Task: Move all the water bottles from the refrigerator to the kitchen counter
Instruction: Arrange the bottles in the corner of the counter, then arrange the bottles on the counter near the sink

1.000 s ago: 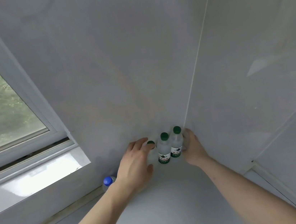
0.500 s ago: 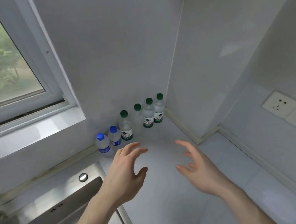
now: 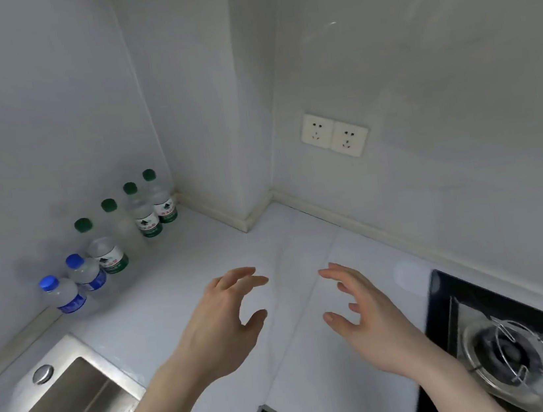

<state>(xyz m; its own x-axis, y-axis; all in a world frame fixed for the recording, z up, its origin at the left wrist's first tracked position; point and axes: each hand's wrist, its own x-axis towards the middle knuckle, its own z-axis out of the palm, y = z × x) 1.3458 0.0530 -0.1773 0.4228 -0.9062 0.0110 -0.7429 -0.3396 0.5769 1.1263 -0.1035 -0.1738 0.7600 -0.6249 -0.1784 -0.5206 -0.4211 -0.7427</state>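
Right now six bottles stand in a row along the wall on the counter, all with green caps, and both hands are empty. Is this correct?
Not quite: the head view shows four green-capped bottles and two blue-capped bottles. The rest holds: six stand along the wall on the counter, and the left hand and right hand are empty.

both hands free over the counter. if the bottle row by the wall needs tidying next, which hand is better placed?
Probably left. The left hand hangs open on the side of the bottle row; the right hand, also open, is nearer the gas stove and would have to cross over.
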